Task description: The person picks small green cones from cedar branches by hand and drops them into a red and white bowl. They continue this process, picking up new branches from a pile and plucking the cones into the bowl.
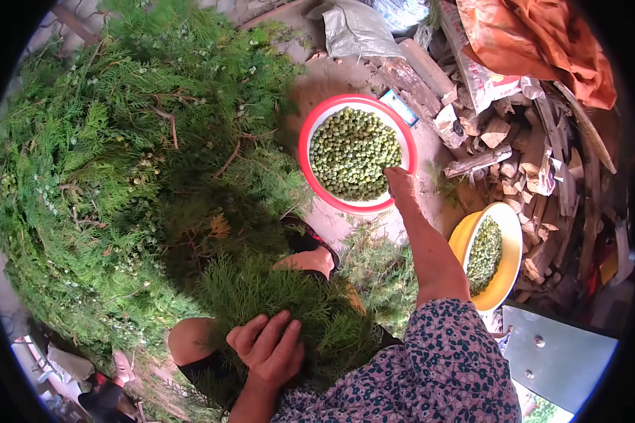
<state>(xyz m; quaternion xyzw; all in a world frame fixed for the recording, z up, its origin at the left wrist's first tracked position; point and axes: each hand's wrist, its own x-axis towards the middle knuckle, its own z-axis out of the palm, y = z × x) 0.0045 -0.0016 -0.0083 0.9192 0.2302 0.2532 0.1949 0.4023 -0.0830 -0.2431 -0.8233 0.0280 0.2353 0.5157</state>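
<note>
Green berries [353,151] lie in red-rimmed basin [305,158] at right hand [401,185], grip unclear; yellow basin [461,236] beside its forearm [434,257] holds more; left hand [269,347] clasps leafy branch [243,289].

Heaped branches [85,176] are blocking the left, firewood [478,161] is crowding the right; bare floor [331,77] is leaving room just beyond the red-rimmed basin [305,151].

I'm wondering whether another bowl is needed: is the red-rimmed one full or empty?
Not empty: small green fruits hide the floor of the red-rimmed bowl, with white showing around them. How deep they lie, I cannot tell.
</note>
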